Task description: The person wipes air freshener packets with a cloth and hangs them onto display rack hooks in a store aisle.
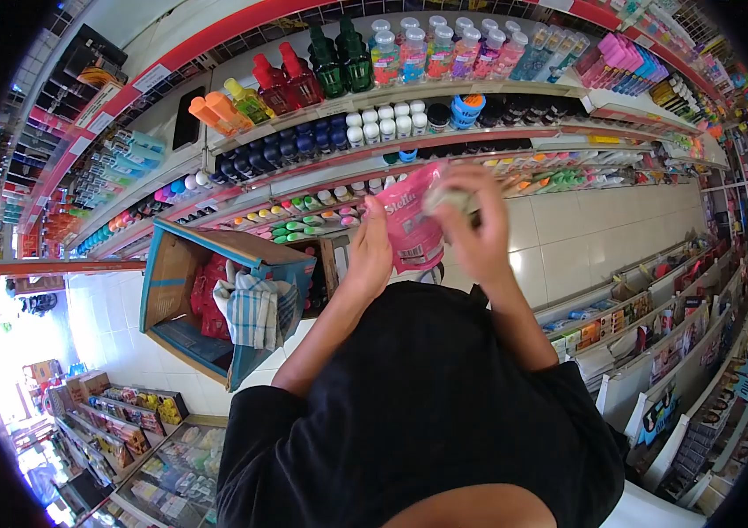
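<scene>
A pink pouch (413,231) with "Stella" lettering and a barcode is held upright in front of my chest. My left hand (370,257) grips its left edge, thumb on the front face. At the pouch's upper right is my right hand (478,218), its fingers closed and slightly smeared by motion. Between those fingers shows a pale grey-green, crumpled thing (437,199), touching or just in front of the pouch; its kind is unclear.
Shelves ahead bear clear bottles (414,53), red pump bottles (290,77) and white roll-ons (387,121). An open cardboard box (167,290) with a checked cloth (255,308) and red packs stands at left. Low display racks (656,352) line the right side.
</scene>
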